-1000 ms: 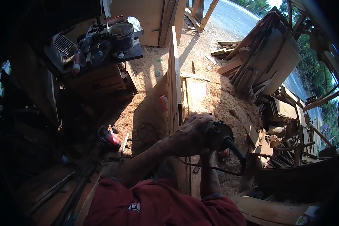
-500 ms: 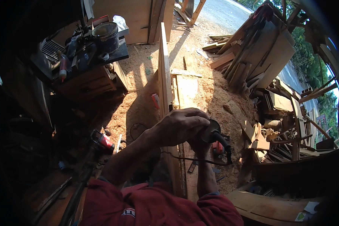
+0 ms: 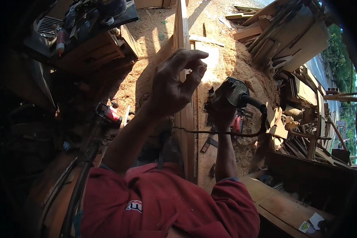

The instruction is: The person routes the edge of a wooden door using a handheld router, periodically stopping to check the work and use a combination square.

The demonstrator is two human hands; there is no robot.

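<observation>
My right hand (image 3: 220, 113) is wrapped round a corded power tool (image 3: 238, 92), whose dark, rounded end points up toward me. A thick black cord (image 3: 250, 134) leaves that end and loops back to the left. The hand's shadow hides much of the tool's body. Over the upright edge of a long wooden board (image 3: 182, 131) hovers my left hand (image 3: 174, 81). Its fingers are curved, with thumb and index apart and nothing visible between them. Below the right hand, a red tool part (image 3: 236, 124) shows beside a small dark flat piece (image 3: 209, 144) on a plank.
At the left sits another red power tool (image 3: 109, 114). A cluttered dark table (image 3: 125, 16) stands at the far left. Sawdust covers the ground (image 3: 150, 35). Leaning sheets (image 3: 309, 39) and piled wood scraps (image 3: 297, 135) crowd the right. A wooden panel (image 3: 273, 202) lies near right.
My left hand has come off the tool and moved up and left, its fingers parting. My right hand has moved the tool up and right. The view has shifted downward.
</observation>
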